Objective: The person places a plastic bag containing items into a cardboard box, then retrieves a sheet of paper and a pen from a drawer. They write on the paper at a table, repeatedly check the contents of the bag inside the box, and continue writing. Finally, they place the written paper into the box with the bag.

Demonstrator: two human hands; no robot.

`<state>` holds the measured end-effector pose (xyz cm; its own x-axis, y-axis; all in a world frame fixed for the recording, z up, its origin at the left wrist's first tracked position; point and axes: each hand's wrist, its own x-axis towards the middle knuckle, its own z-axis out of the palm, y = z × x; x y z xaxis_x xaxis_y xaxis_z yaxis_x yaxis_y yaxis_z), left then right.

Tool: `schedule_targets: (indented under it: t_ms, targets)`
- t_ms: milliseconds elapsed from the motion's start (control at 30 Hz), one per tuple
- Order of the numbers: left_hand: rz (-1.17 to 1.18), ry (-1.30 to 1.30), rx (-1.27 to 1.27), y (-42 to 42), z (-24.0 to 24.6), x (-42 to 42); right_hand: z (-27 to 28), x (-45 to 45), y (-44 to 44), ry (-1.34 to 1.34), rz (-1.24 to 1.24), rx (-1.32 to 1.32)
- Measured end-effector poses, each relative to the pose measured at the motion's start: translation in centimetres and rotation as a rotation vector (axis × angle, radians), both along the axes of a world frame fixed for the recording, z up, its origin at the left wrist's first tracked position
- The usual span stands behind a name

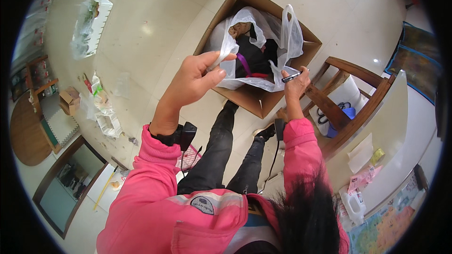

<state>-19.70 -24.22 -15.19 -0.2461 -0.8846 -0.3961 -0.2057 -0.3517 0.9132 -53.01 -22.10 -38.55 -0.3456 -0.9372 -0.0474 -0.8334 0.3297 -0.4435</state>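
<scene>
An open cardboard box point(247, 102) stands on the floor before me, with a translucent white plastic bag point(291, 42) inside it. Dark fabric items point(251, 54), a purple strap point(243, 62) and a crumpled brown item point(240, 29) show in the bag's mouth. My left hand point(197, 77) pinches one twisted handle of the bag between thumb and fingers, above the box's near left side. At the box's near right corner my right hand point(296, 83) holds a pen point(292, 76); its fingers are beside the bag's edge, and whether they grip the plastic too is unclear.
A wooden chair point(367, 74) stands close on the right, with black-handled scissors point(333, 111) and a blue container point(340, 123) on it. Beside it is a table point(388, 141) bearing a white jug point(353, 204). Plastic packaging point(102, 102) lies on the floor at left.
</scene>
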Motion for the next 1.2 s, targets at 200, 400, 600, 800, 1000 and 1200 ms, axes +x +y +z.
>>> schedule_targets:
  t_ms: [200, 400, 600, 800, 1000, 1200]
  targets:
    - [0.174, -0.258, -0.175, -1.0, -3.8, -0.7, -1.2, 0.7, 0.1, -0.005, 0.012, 0.182]
    - [0.301, -0.752, -0.696, -1.7, -5.4, -1.8, -1.9, -1.9, 3.4, -0.147, -0.026, 0.383]
    - [0.484, -0.716, -0.517, -1.1, -4.4, -4.0, -0.8, -3.9, 5.9, -0.345, -0.081, 0.357]
    - [0.566, -0.63, -0.605, -0.6, -4.0, -5.8, 1.9, -4.1, 5.5, -0.262, 0.027, 0.176]
    - [0.631, -0.211, -0.181, 1.9, -4.4, -6.0, 1.8, -0.9, 1.6, -0.268, 0.132, 0.009]
    - [0.612, -0.168, -0.189, 3.2, -4.4, -3.1, -0.4, 3.9, -4.1, -0.06, 0.31, -0.124]
